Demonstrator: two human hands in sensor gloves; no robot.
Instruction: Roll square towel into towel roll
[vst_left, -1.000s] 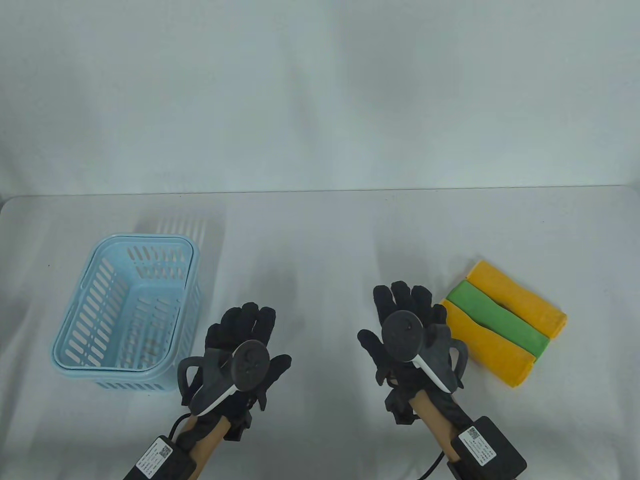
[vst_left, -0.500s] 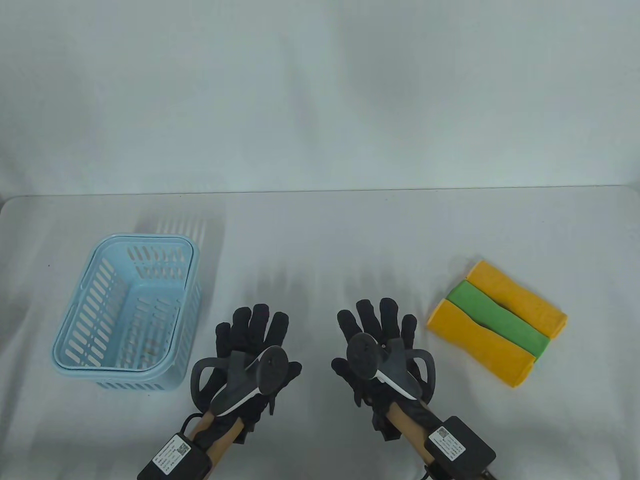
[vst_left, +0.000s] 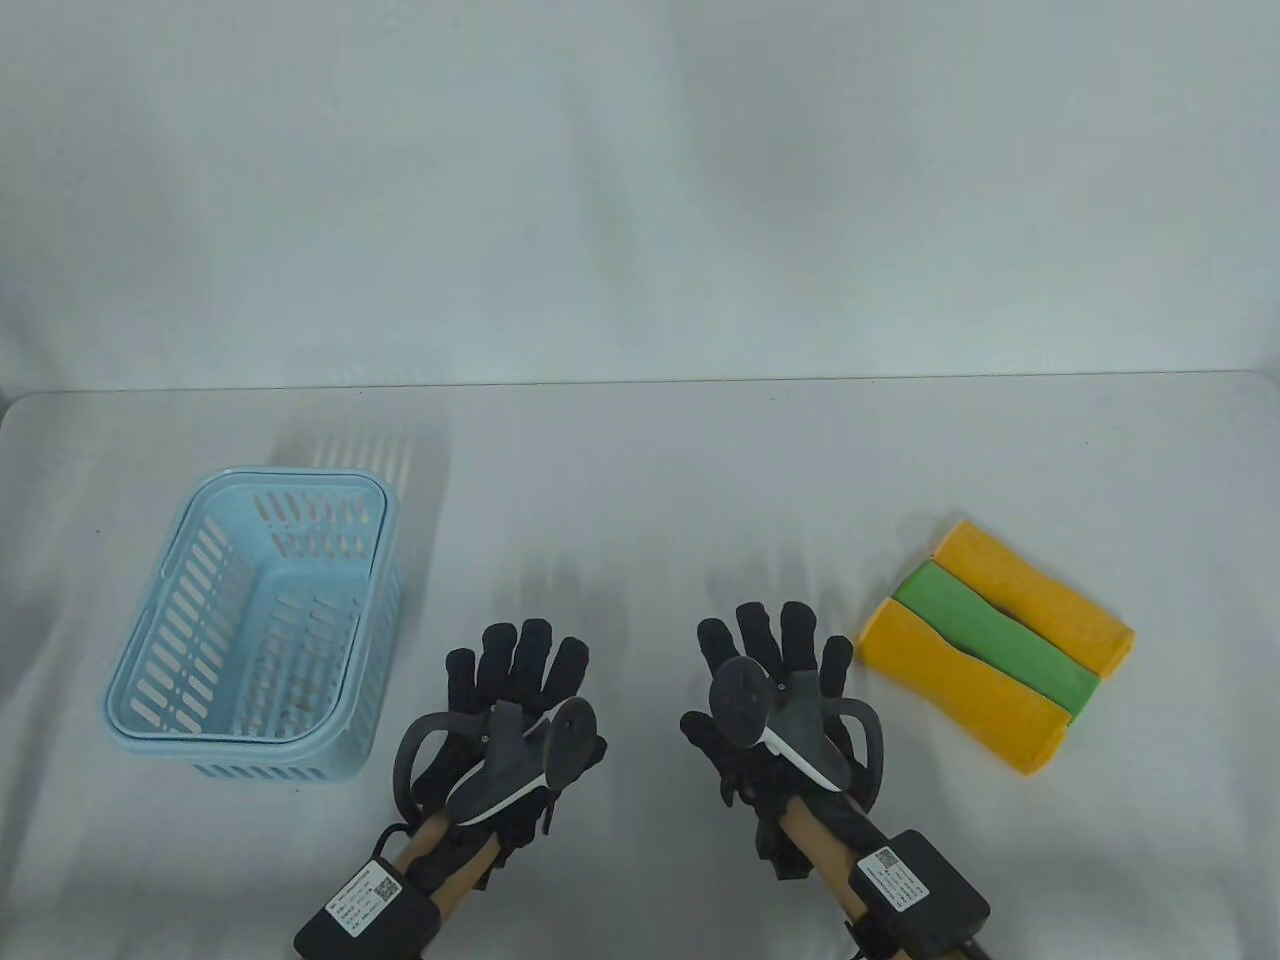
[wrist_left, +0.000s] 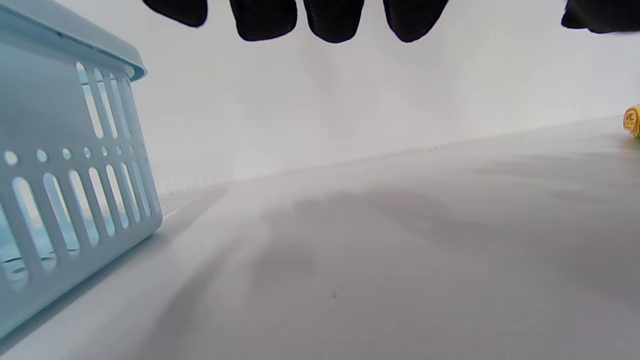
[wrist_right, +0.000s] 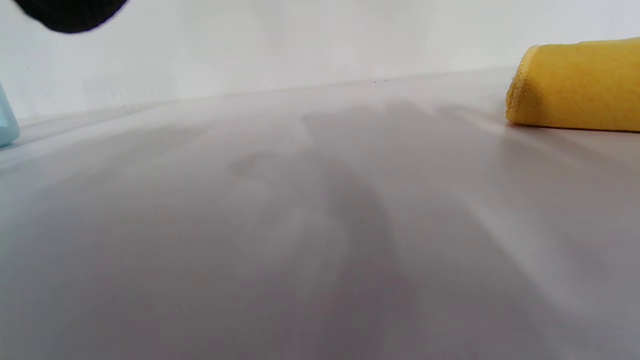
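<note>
White tabletop (vst_left: 640, 480) is carrying three rolled towels (vst_left: 990, 655) at right; left hand (vst_left: 515, 700) and right hand (vst_left: 775, 690) are hovering flat-fingered, gripping nothing; rolling looks finished, so basket (vst_left: 255, 620) loading seems next.

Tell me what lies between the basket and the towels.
In the table view, both gloved hands: left hand nearer the basket, right hand nearer the towels. Otherwise bare table.
</note>
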